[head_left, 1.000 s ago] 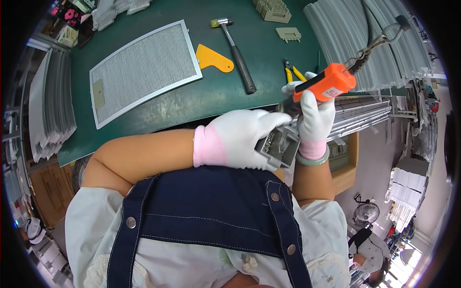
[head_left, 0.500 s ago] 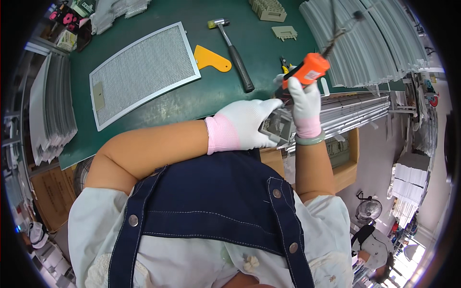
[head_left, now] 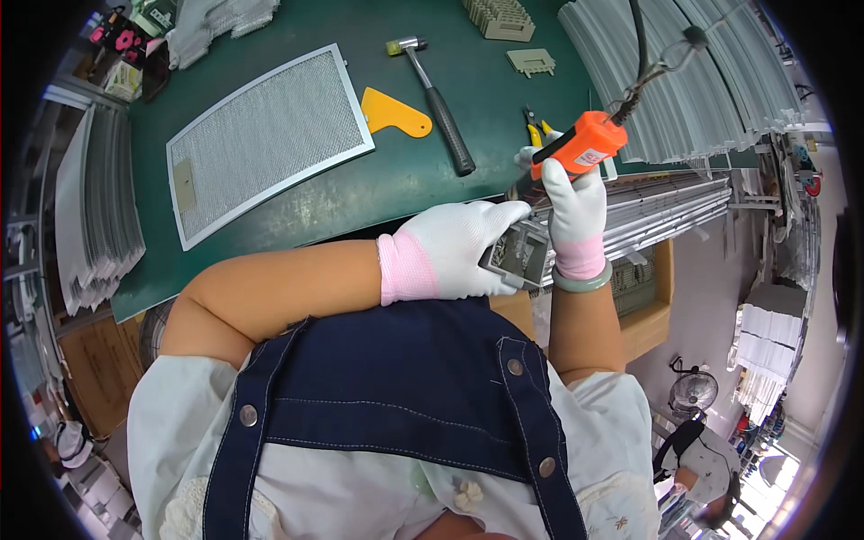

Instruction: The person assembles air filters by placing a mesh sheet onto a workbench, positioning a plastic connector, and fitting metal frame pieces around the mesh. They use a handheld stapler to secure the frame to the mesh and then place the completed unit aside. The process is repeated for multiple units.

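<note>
My right hand [head_left: 578,211], in a white glove with a pink cuff, is wrapped round an orange and black electric screwdriver [head_left: 592,148] on a hanging cord. The tool's lower end points down to the left, and its tip is hidden. My left hand [head_left: 459,247], gloved alike, grips a small grey open box [head_left: 533,256] just below the screwdriver. Small metal pieces lie inside the box, too small to name. Beyond the hands, yellow-handled cutters [head_left: 535,135], a hammer [head_left: 445,126] and a yellow scraper [head_left: 396,113] lie on the green table [head_left: 333,202].
A framed mesh panel [head_left: 270,135] lies on the table at left. Stacked pale panels stand at far left [head_left: 99,198] and far right [head_left: 666,81]. Metal rails [head_left: 666,216] run beside my right hand above a cardboard box [head_left: 652,328]. Another person [head_left: 706,463] is at lower right.
The screwdriver has come slightly down and to the right with my right hand. My left hand and the small box have shifted a little toward me. Both grips stay the same.
</note>
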`<state>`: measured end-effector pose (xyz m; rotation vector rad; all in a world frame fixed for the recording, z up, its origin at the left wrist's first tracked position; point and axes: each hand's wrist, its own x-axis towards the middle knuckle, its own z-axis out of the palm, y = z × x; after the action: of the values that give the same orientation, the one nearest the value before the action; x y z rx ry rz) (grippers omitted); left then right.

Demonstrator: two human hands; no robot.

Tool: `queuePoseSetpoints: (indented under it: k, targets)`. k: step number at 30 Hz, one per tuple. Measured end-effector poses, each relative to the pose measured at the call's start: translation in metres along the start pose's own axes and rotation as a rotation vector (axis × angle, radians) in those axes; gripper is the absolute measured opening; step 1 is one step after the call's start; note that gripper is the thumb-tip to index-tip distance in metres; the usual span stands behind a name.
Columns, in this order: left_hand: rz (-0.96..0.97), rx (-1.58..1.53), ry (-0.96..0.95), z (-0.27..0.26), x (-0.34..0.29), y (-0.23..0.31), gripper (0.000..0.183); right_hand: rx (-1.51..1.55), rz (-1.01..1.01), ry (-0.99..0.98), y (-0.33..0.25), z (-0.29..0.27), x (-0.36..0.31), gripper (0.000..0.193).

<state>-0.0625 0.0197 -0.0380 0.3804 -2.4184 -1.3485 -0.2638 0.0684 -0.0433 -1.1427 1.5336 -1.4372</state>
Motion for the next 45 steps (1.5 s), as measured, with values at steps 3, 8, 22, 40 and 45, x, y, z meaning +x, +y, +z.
queuePoseSetpoints:
  k: [3,8,22,40,45]
  targets:
    - [0.026,0.042,-0.003,-0.005,-0.002,0.01,0.08,0.115,-0.145,0.06,-0.015,0.012,-0.008,0.051]
    - [0.078,-0.189,0.012,-0.018,-0.004,0.019,0.092,0.34,-0.089,-0.025,-0.031,-0.007,0.005,0.046]
    - [-0.059,0.109,0.247,-0.06,-0.056,-0.009,0.05,0.887,-0.195,-0.278,-0.156,-0.056,0.079,0.055]
    - [-1.4,0.663,0.871,-0.193,-0.291,-0.114,0.054,-0.243,-0.706,0.379,-0.102,0.038,0.091,0.022]
    - [-1.366,0.711,0.777,-0.188,-0.269,-0.103,0.054,-0.849,-0.165,-0.313,0.043,0.186,0.058,0.046]
